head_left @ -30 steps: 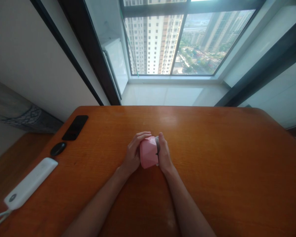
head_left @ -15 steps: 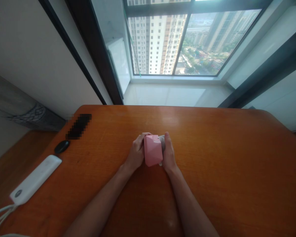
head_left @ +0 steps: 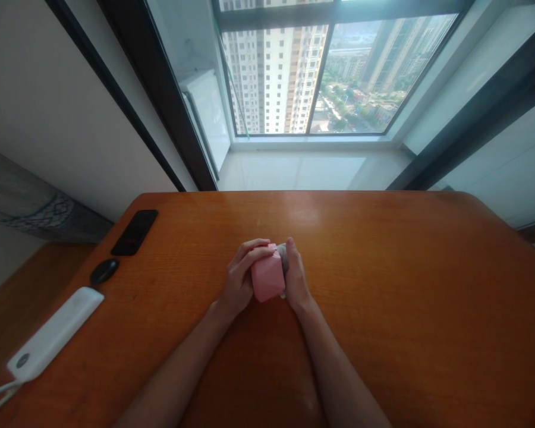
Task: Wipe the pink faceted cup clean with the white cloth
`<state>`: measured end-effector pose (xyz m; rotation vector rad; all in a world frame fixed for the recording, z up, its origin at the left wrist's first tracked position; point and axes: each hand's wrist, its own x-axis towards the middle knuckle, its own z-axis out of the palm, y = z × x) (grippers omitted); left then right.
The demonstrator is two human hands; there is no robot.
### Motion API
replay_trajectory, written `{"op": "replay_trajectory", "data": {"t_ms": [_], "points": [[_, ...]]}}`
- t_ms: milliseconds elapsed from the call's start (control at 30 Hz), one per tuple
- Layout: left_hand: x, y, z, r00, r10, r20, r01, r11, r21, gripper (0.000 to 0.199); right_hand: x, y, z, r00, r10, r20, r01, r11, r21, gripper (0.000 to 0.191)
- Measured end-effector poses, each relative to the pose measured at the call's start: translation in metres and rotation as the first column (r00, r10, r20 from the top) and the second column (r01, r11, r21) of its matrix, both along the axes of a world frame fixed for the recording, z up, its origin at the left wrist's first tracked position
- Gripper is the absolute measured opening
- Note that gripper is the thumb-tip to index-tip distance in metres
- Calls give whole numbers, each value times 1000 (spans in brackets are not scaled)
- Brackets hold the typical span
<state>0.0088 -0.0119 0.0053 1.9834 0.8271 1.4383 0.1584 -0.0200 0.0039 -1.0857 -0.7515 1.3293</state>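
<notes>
A pink faceted object (head_left: 268,279) is held between both hands above the middle of the wooden table (head_left: 405,285). My left hand (head_left: 241,274) wraps round its left side, with fingers laid over its top. A grey-white item (head_left: 283,257), partly hidden, sits against the right side of the pink object. My right hand (head_left: 296,276) closes on this grey-white item, thumb pointing up along it. What the grey-white item is cannot be made out.
On the table's left side lie a black phone (head_left: 135,232), a black mouse (head_left: 104,271) and a white power strip (head_left: 56,333) with white cables. Beyond the far edge are dark frames and a window (head_left: 312,77).
My left fingers have moved further over the top of the pink object. The whole view has shifted slightly, so the table and hands appear a little further left.
</notes>
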Motion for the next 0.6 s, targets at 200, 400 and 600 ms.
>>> {"op": "replay_trajectory", "data": {"t_ms": [200, 400, 600], "points": [[9, 6, 0, 997, 34, 76, -13, 964, -267, 24, 0, -2, 4, 999, -46, 13, 46, 999, 5, 68], [8, 7, -3, 997, 61, 37, -40, 908, -416, 22, 0, -4, 9, 1000, -12, 4, 12, 1000, -22, 73], [2, 2, -3, 998, 40, 41, -39, 999, -32, 31, -1, -2, 8, 1000, -1, -15, 1, 1000, -1, 72]]}}
